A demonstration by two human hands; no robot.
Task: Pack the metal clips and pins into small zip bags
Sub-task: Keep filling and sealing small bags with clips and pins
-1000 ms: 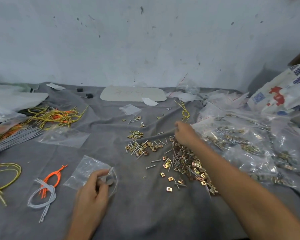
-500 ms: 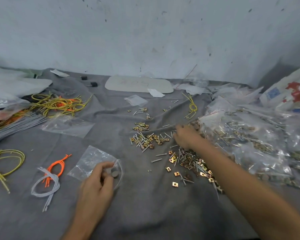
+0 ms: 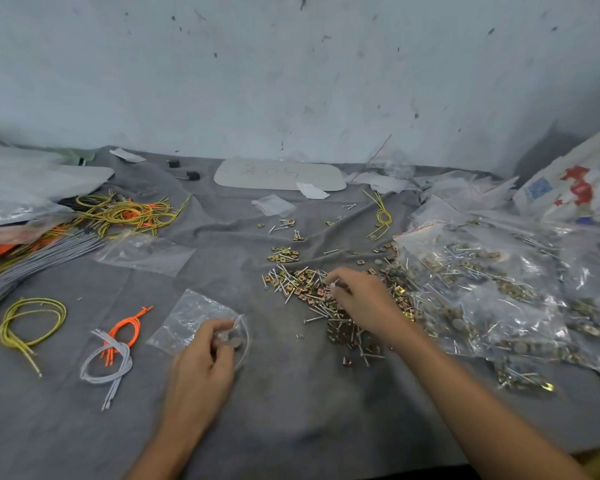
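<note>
**Grey cloth desk with clips, pins and bags**

Grey cloth covers the desk [image 3: 291, 403], and a pale blue wall [image 3: 291, 81] with dark specks stands behind it.

Near the middle, the left hand [image 3: 201, 368] has its fingers curled. It pinches the mouth of a small zip bag [image 3: 187, 317] that lies flat on the cloth. Some little grey round bits [image 3: 232, 340] sit at the bag's mouth, right by the fingers.

The right hand [image 3: 364, 303] reaches over the pile of clips and pins [image 3: 305, 289], which spreads across the middle of the desk. Its fingers are bent down, and the tips pinch a thin pin [image 3: 340, 286] just above the pile. A smaller heap of clips [image 3: 283, 254] lies a bit farther away.

On the right, lots of filled clear bags [image 3: 482, 289] are heaped up, touching the pile's edge. A printed sack [image 3: 575, 188] lies behind them.

On the left, near the small zip bag, lie an orange cord [image 3: 132, 323] and a grey cord [image 3: 108, 365], tangled together. A yellow cord [image 3: 32, 317] lies farther left. Far left is a big bunch of yellow and orange cords [image 3: 125, 213]. An empty clear bag [image 3: 146, 252] lies between that bunch and the small zip bag.

By the wall lies a flat card [image 3: 278, 174] with red marks. A yellow wire loop [image 3: 381, 216] lies to its right.
</note>
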